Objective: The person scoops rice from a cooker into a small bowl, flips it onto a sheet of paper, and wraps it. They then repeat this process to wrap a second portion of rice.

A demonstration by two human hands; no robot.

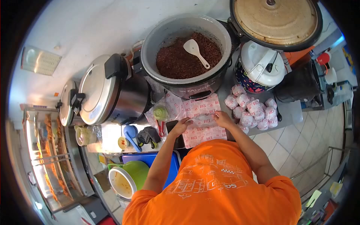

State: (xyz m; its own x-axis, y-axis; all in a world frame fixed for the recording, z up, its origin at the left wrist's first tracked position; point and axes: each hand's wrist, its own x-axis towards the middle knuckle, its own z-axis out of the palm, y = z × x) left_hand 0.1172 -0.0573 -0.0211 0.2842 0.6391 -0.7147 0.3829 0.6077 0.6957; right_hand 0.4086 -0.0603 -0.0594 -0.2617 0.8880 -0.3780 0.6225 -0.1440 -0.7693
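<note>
Printed paper sheets (204,137) marked RICE lie on the counter below the large open rice cooker (206,88). My left hand (181,126) pinches the left end of a small paper-wrapped piece (204,121) at the middle of the sheets. At its right end my right hand (222,119) has its fingers closed on the same piece. Brown rice (172,58) fills the cooker's bottom, and a white paddle (195,51) rests on it. Several wrapped rice bundles (255,108) are piled to the right of my right hand.
Closed steel cookers (99,90) stand left. A lidded floral cooker (260,67) is at the right, below a large raised lid (275,22). A green cup (160,113), red-handled tool (161,129), dark cloth (149,135) and blue ladle (131,135) lie left. A green bucket (137,172) stands lower.
</note>
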